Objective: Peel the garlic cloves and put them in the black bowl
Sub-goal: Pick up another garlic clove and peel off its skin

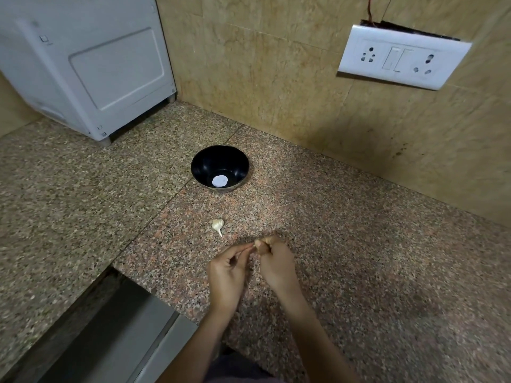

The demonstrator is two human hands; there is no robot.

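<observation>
Garlic clove (257, 243), judged light, firm and slippery beneath brittle papery skin, is held over the countertop (359, 244) short of the black bowl (199, 161), right hand (276, 264) gripping its body, left hand (226, 273) pinching skin at its tip.

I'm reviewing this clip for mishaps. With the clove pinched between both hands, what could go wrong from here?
1. The small pale garlic clove is pinched only at the fingertips of the left hand and right hand, well short of the round black bowl; it could slip onto the speckled granite counter.
2. The unpeeled pale garlic clove with a tail lies loose between hands and bowl; a reach toward the bowl might knock it away.
</observation>
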